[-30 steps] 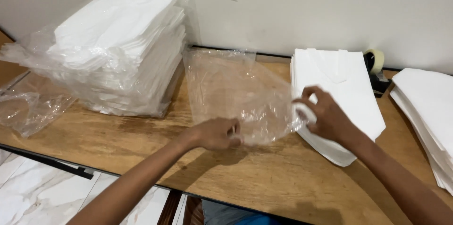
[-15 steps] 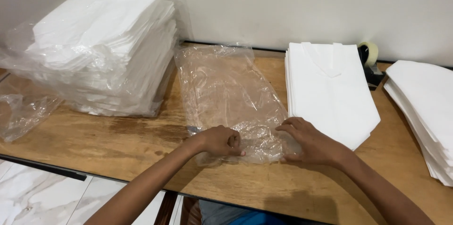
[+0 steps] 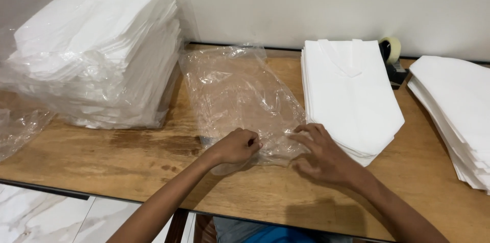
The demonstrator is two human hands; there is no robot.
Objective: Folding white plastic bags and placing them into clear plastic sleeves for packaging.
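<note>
Clear plastic bag (image 3: 240, 95) flat at worktop (image 3: 127, 156) centre. Left hand (image 3: 236, 146) pinches bag's 6 o'clock edge, grip closed on film. Right hand (image 3: 319, 156) spread, fingers pressing same edge. Step: working bag mouth apart. Folded white garment stack (image 3: 352, 90) lies at 3 o'clock; separating layers needs a fine pinch.

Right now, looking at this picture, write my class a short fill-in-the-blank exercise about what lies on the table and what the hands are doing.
1. Both hands, left hand and right hand, rest on a clear ____ bag.
2. The folded white garments beside the right hand lie on a ____ table.
3. The tape dispenser stands against the ____.

Missing words: plastic; wooden; wall
</note>
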